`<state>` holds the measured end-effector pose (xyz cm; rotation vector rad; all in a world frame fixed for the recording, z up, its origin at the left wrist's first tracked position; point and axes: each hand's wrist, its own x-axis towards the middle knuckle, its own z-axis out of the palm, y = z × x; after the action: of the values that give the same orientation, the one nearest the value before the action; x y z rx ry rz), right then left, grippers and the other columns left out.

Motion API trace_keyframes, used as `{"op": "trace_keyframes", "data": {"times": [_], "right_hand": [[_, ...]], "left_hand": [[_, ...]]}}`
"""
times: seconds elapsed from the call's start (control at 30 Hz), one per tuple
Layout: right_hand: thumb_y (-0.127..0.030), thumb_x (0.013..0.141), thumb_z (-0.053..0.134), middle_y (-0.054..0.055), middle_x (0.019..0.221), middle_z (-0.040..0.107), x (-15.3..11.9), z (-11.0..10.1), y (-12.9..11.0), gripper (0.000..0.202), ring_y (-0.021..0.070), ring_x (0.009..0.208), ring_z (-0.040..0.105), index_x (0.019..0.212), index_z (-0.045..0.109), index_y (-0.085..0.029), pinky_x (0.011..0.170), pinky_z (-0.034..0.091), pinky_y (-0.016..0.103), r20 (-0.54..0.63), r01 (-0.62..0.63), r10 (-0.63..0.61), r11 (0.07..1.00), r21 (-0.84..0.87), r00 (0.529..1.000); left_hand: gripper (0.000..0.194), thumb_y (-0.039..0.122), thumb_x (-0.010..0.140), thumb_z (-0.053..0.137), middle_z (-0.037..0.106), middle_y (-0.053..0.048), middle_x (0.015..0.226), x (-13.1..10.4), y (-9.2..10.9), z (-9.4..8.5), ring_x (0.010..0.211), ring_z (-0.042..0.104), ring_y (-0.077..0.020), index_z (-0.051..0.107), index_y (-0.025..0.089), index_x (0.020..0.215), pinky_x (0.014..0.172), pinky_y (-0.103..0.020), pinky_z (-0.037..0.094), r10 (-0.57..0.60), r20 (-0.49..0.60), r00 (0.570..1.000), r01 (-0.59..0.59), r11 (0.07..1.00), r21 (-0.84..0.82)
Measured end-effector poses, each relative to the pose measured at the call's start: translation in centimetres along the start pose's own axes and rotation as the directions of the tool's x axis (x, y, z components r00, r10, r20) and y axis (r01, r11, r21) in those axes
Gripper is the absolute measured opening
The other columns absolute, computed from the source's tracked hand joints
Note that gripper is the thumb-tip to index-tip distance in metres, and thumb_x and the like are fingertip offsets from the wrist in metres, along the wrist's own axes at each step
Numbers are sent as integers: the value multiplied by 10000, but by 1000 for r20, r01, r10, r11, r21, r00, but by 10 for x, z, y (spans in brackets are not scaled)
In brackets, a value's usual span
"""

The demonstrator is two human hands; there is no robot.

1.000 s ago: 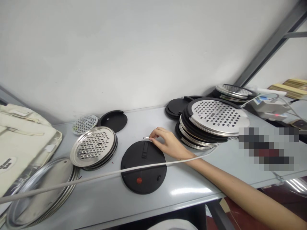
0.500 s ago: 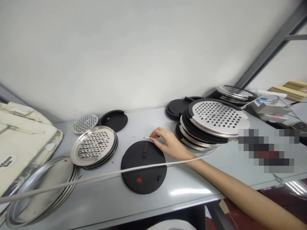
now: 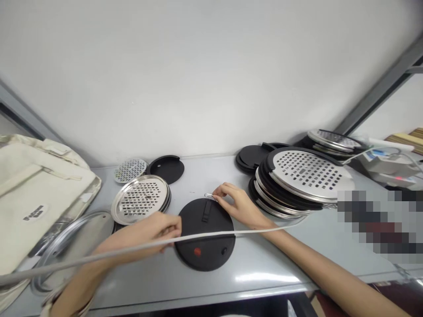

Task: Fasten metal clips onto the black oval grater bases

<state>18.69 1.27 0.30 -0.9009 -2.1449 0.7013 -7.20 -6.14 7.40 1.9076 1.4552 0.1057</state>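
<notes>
A round black plate [image 3: 208, 240] lies flat on the grey table. A short raised strap shows near its top, a red dot and a small dark knob near its bottom. My right hand [image 3: 239, 204] is closed at the plate's upper edge, thumb and fingertips pinching a small metal wire hook [image 3: 209, 195]. At the left edge of the plate my left hand [image 3: 160, 231] is closed with curled fingers, seemingly against the rim. What those fingers hold, if anything, is hidden. A grey-white cable [image 3: 198, 236] crosses in front of the plate and the left wrist.
Perforated metal grater discs [image 3: 142, 198] are stacked on the left, near a black dish [image 3: 166, 168]. More graters and black rims [image 3: 306, 174] are piled at the right. Metal lids [image 3: 82, 233] and a cream fabric bag [image 3: 49, 185] occupy the far left. A wall stands behind.
My left hand has come in from the lower left to the plate's left edge. My right hand keeps its pinch on the wire hook. The view has shifted slightly.
</notes>
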Motion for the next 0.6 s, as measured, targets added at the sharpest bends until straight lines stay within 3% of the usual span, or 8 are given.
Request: {"op": "trace_keyframes", "data": {"times": [0.03,0.07,0.17,0.23,0.37,0.47,0.6], "right_hand": [[-168,911,477,36,851,587,0,0,0,110,167,824,553,860,571,-194,774,440,303,-2,0,0,1000,2,1000],[-162,908,478,34,847,587,0,1,0,109,164,819,552,860,571,-194,770,438,299,-8,1,-1,1000,5,1000],[-142,893,488,28,834,582,0,2,-1,101,161,805,550,861,568,-193,755,433,290,-19,-3,3,1000,5,1000],[-129,882,492,28,838,576,0,2,-2,95,164,815,549,865,562,-192,758,430,291,-20,-6,6,1000,1,1000],[-127,872,496,26,844,559,1,2,-4,82,167,826,545,852,545,-190,764,425,293,-30,-21,21,1000,0,999],[-146,883,491,17,821,560,1,3,-4,77,160,800,546,837,534,-190,747,427,285,-22,-55,56,998,26,998],[-181,906,477,5,811,573,1,6,-3,85,148,778,550,839,527,-196,737,431,275,34,-75,72,995,65,997]], "left_hand": [[282,365,892,448,615,19,651,10,6,-1,593,556,-143,623,202,744,531,-205,379,75,31,997,-75,997,-1],[275,329,916,398,620,11,696,20,11,-2,623,562,-148,608,203,789,561,-219,385,119,-18,993,-119,993,-2],[169,263,916,406,608,0,842,49,17,3,728,563,-153,565,205,923,681,-258,413,235,-290,928,-232,972,44],[145,239,903,442,595,-13,951,66,17,9,793,565,-150,544,206,1002,753,-276,429,308,-361,880,-321,947,27],[118,217,900,467,604,-8,931,91,14,23,801,563,-141,578,199,936,753,-266,443,435,-357,826,-473,881,-21],[138,204,901,476,623,0,872,98,10,31,760,556,-135,614,199,895,671,-244,432,439,-399,805,-490,872,-29],[135,194,891,506,645,2,899,98,3,38,808,580,-136,636,214,923,708,-242,443,416,-460,785,-494,867,-58]]}}
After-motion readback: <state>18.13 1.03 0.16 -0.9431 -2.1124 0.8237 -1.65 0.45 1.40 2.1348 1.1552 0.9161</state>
